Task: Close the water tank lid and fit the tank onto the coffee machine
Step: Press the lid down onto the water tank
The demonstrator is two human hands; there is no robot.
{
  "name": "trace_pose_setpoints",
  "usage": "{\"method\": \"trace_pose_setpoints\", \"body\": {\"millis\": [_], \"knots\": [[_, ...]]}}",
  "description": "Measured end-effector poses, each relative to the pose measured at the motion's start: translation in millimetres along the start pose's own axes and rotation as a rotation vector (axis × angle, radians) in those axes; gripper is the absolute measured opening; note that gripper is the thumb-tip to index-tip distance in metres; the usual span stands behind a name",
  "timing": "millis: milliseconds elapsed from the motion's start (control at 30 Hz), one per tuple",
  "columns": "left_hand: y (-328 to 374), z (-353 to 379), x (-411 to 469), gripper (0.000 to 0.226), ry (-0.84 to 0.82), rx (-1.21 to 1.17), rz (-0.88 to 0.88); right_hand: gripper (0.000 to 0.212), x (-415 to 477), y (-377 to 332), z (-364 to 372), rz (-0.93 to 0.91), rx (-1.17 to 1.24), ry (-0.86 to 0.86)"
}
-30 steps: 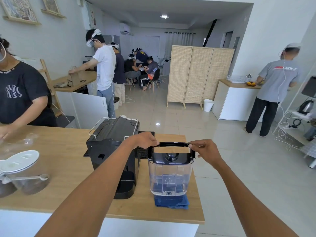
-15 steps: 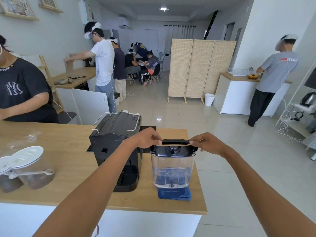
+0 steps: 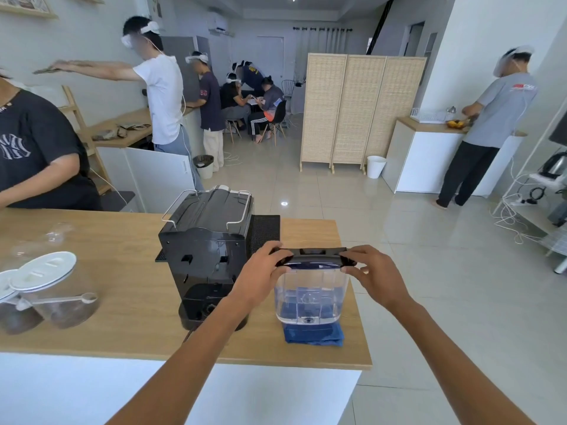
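Wooden counter (image 3: 92,332) carries the tank (image 3: 311,297) on a blue cloth (image 3: 313,337), just right of the machine (image 3: 208,250). Left hand (image 3: 260,276) and right hand (image 3: 372,271) each grip an end of the lid (image 3: 313,259), whose long axis runs left-right; the machine's dock lies leftward, nearer the left hand.

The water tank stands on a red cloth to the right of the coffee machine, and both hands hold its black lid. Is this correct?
Not quite: the cloth is blue, not red, as the head view shows. The rest holds: the water tank stands on it to the right of the coffee machine, and the left hand and right hand hold its black lid.
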State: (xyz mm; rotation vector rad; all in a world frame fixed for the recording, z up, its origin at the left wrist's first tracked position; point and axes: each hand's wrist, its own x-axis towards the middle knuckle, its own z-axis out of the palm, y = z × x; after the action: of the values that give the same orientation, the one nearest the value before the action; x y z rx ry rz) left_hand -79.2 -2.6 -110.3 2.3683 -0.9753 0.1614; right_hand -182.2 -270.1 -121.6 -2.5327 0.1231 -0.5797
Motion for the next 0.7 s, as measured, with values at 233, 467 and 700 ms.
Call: {"method": "trace_pose_setpoints", "body": {"millis": [233, 467, 700], "knots": [[-1.7, -1.4, 1.7, 0.046, -0.03, -0.091, -0.059, 0.037, -5.8, 2.8, 10.9, 0.032, -0.105, 0.033], [-9.1, 8.0, 8.1, 0.055, -0.067, 0.045, -0.056, 0.038, -8.4, 5.3, 17.4, 0.013, -0.114, 0.059], [-14.3, 17.2, 12.1, 0.052, -0.069, 0.047, -0.063, 0.041, -4.0, 9.0, 24.6, 0.026, -0.1, 0.061]]}}
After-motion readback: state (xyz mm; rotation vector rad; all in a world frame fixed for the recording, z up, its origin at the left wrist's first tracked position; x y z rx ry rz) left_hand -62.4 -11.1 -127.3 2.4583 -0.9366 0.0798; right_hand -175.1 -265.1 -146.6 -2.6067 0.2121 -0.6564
